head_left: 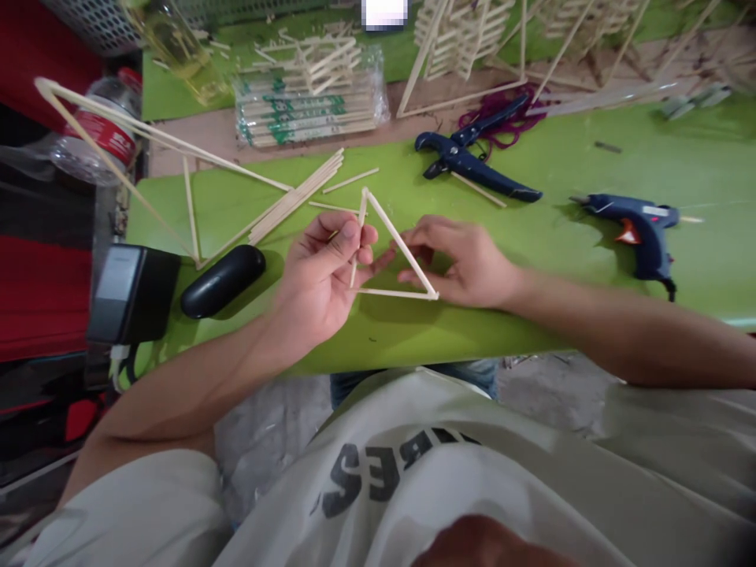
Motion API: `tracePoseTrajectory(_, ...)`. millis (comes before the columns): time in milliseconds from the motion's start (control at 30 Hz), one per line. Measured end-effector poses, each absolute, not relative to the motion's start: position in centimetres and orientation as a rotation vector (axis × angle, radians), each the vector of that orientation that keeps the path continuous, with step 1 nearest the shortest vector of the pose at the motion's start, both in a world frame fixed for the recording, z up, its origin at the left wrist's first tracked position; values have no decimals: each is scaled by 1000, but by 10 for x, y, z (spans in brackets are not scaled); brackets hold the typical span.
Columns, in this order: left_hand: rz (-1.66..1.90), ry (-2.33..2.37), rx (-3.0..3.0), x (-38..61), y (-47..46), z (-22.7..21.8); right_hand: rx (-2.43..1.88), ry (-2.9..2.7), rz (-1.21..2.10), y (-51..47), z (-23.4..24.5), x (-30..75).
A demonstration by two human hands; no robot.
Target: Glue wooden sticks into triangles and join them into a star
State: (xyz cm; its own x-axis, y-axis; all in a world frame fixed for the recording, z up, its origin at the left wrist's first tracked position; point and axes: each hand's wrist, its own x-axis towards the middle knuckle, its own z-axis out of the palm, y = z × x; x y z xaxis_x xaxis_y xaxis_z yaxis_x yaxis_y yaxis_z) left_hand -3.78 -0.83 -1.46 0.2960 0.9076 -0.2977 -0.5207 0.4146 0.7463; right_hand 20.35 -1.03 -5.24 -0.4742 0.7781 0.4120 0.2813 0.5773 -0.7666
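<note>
A small triangle of thin wooden sticks [397, 241] is held just above the green table [531, 315]. My left hand [322, 272] pinches its left stick between thumb and fingers. My right hand [464, 264] has its fingers curled on the triangle's right side stick, near the lower right corner. Both hands are closed on the triangle.
A blue glue gun [641, 228] lies at the right, blue cutters [472, 161] behind the hands. Loose sticks [298, 197] and a large stick frame [147, 142] lie left. A black case [223, 279], a black adapter [133, 291], packed sticks [307, 110] and a bottle [100, 130] stand around.
</note>
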Motion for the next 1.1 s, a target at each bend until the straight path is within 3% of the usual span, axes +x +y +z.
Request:
tracePoseTrajectory(467,803,710,671,-36,-14,-21,-855,-2396,748,-10,-64,211)
tracePoseTrajectory(900,1015,730,860,-40,-2,-24,-1112,-1848,698,4,-55,236)
tracePoseTrajectory(1100,1067,744,906,-42,0,-27,-1175,-1834,424,4,-51,233)
